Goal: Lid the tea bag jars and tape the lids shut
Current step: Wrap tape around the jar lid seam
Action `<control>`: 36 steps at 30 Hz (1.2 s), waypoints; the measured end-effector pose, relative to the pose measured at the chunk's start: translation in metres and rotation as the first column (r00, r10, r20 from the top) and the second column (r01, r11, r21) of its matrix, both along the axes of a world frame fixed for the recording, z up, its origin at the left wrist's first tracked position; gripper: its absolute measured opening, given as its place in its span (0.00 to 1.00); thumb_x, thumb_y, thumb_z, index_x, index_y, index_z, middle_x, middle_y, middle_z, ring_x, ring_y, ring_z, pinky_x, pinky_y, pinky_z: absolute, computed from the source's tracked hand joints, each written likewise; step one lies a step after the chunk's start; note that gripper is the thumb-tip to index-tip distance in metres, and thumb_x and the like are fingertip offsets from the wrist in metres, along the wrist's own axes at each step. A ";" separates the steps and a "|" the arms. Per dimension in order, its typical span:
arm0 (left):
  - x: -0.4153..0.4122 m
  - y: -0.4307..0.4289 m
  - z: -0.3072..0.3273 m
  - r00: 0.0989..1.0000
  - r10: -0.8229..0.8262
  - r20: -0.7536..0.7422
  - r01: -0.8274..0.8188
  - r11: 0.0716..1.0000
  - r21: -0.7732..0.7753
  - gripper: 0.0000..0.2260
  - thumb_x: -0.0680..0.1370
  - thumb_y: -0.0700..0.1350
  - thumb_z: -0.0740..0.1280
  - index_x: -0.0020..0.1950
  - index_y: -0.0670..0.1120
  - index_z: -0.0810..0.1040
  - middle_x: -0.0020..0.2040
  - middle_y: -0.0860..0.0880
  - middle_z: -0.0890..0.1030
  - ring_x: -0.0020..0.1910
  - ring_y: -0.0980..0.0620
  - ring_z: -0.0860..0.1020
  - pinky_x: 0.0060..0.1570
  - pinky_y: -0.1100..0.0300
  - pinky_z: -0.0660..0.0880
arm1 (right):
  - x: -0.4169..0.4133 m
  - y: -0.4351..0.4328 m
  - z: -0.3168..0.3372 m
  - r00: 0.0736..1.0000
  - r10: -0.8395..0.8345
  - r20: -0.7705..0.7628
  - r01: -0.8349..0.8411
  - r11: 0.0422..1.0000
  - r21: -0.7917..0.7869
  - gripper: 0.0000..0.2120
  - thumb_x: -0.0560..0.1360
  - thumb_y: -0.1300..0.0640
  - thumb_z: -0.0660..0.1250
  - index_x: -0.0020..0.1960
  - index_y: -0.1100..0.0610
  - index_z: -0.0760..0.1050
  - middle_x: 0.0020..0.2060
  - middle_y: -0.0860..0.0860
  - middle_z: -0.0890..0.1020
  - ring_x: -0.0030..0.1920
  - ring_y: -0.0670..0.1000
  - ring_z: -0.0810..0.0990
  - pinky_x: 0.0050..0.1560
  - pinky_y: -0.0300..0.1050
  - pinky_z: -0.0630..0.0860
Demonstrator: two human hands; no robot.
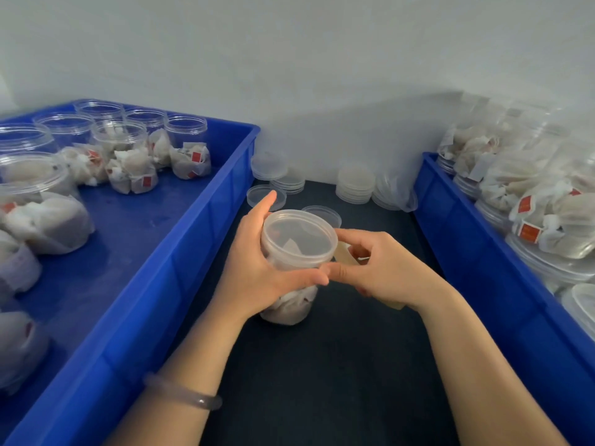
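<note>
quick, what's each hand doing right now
Left hand: grips the lidded jar.
Right hand: holds the tape roll.

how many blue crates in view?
2. Left crate runs along the left side; right crate along the right side, cut off by the frame edge. Dark work surface lies between them. None seems hidden.

A dark tabletop lies between 2 blue crates.

Smooth translucent grey-lilac bangle at wrist of left hand; both forearms bare.
</note>
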State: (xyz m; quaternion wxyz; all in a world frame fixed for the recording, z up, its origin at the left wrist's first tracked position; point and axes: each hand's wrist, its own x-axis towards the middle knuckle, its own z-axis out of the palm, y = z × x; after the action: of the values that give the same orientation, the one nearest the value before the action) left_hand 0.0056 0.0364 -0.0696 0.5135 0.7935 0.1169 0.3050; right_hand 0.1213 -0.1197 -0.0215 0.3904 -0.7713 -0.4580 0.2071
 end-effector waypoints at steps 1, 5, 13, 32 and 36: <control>0.000 0.001 0.000 1.000 0.001 0.022 -0.001 0.999 0.039 0.51 0.52 0.65 0.78 0.72 0.58 0.62 0.64 0.61 0.72 0.63 0.66 0.70 0.56 0.72 0.70 | 0.002 -0.003 0.001 0.998 0.058 -0.035 -0.058 0.998 -0.020 0.23 0.68 0.46 0.75 0.58 0.29 0.73 0.42 0.52 0.82 0.34 0.43 0.76 0.35 0.37 0.74; -0.004 0.010 0.003 0.996 -0.080 0.039 0.080 0.997 0.005 0.38 0.57 0.56 0.78 0.65 0.58 0.68 0.57 0.68 0.75 0.59 0.67 0.73 0.51 0.74 0.72 | 0.007 -0.008 -0.002 0.991 0.100 -0.087 -0.106 0.993 -0.058 0.27 0.72 0.58 0.73 0.60 0.30 0.69 0.49 0.35 0.81 0.48 0.38 0.80 0.40 0.31 0.74; -0.007 0.019 0.040 0.935 -0.087 -0.343 0.156 0.971 0.179 0.44 0.56 0.58 0.79 0.68 0.56 0.64 0.58 0.61 0.70 0.58 0.62 0.71 0.50 0.69 0.69 | 0.001 0.004 -0.005 0.978 -0.087 0.190 0.090 0.996 -0.008 0.17 0.72 0.43 0.68 0.61 0.34 0.73 0.56 0.45 0.81 0.54 0.48 0.78 0.57 0.49 0.75; 0.046 -0.024 0.078 0.707 0.272 -0.653 0.282 0.739 0.612 0.19 0.68 0.45 0.67 0.55 0.55 0.66 0.51 0.52 0.67 0.54 0.47 0.64 0.52 0.47 0.62 | -0.019 0.021 -0.004 0.974 -0.123 0.189 0.165 0.961 -0.224 0.39 0.72 0.62 0.67 0.75 0.53 0.49 0.41 0.49 0.75 0.38 0.48 0.75 0.32 0.39 0.67; 0.044 -0.019 0.071 0.789 0.264 -0.555 0.151 0.792 0.592 0.11 0.70 0.45 0.65 0.49 0.56 0.69 0.50 0.54 0.71 0.52 0.49 0.65 0.46 0.50 0.59 | -0.026 0.029 -0.008 0.931 -0.151 0.333 0.244 0.935 -0.258 0.33 0.75 0.61 0.64 0.75 0.57 0.51 0.37 0.50 0.74 0.33 0.47 0.72 0.29 0.41 0.65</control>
State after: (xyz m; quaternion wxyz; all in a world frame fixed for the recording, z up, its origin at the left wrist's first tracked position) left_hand 0.0500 0.0170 0.0017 0.1544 0.9656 0.1975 0.0684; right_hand 0.0955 -0.0906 -0.0291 0.2140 -0.8861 -0.3963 0.1097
